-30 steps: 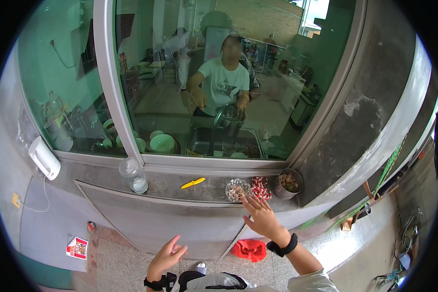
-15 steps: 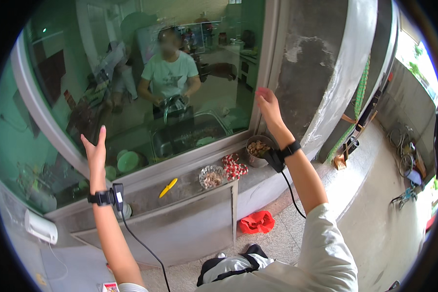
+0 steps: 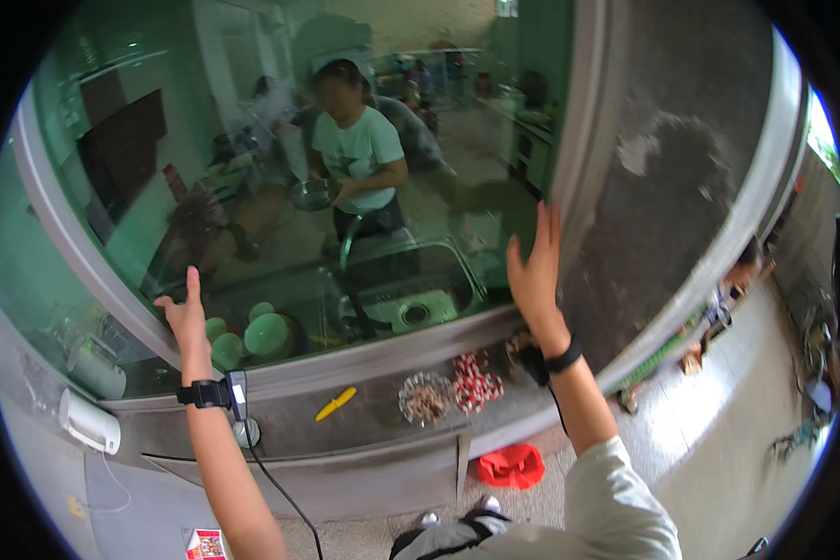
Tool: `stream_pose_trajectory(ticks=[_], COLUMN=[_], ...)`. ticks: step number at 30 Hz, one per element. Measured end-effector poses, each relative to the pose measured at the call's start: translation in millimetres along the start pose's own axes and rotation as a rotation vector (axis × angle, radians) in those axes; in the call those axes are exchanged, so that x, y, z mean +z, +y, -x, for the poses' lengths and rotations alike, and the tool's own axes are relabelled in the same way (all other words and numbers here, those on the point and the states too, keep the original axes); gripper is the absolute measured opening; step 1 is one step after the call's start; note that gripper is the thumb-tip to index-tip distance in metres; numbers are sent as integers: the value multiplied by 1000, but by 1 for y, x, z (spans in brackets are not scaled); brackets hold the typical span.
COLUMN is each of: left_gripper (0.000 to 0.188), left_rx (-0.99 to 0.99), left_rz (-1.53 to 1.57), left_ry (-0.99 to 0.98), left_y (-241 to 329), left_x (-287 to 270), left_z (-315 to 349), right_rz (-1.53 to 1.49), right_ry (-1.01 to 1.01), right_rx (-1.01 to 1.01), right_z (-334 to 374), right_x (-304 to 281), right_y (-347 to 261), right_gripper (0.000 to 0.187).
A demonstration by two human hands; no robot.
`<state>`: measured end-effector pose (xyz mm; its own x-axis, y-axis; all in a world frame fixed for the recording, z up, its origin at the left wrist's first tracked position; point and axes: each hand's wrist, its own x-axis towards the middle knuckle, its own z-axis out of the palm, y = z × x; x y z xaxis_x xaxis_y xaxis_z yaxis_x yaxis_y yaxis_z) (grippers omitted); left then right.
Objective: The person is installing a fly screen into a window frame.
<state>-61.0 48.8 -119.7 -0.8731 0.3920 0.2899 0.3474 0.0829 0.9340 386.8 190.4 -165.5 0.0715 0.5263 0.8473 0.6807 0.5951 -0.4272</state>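
My left hand is raised in front of the window glass, holding nothing, thumb and fingers apart. My right hand is up near the window frame's right side, also bare, with its fingers stretched upward. Dark bands circle both wrists. On the grey ledge below lie a yellow knife-like tool, a clear glass bowl with small pale pieces in it, and a red-and-white bundle. A container is mostly hidden behind my right wrist.
Behind the glass, a person holds a metal bowl by a sink. Green bowls show there too. A red plastic bag lies on the floor. A white appliance hangs at left; another person is partly visible at right.
The view has shifted, so the ledge sits lower. My hands stay raised and apart. Behind the glass, the person has turned and holds a metal bowl away from the tap. Another person appears at right.
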Motion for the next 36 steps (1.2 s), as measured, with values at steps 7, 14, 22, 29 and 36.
stream_pose_trajectory(ticks=[7, 14, 22, 29, 36], left_gripper=[108, 107, 54, 49, 57], left_rx=[-65, -74, -77, -72, -48], left_rz=[-3, -25, -72, 49, 47], left_ry=[-26, -68, -84, -123, -189], left_y=[5, -3, -31, -14, -25], left_x=[-2, -21, -18, -14, -21], left_z=[7, -3, -34, -17, -28], right_rz=[87, 66, 125, 119, 45], right_ry=[-150, -164, -163, -176, -214], right_rx=[-41, -48, -43, -74, -145], right_z=[2, 3, -1, 0, 11], right_x=[35, 49, 53, 59, 64], right_y=[-26, -26, -17, -13, -26], right_gripper=[113, 116, 124, 124, 118])
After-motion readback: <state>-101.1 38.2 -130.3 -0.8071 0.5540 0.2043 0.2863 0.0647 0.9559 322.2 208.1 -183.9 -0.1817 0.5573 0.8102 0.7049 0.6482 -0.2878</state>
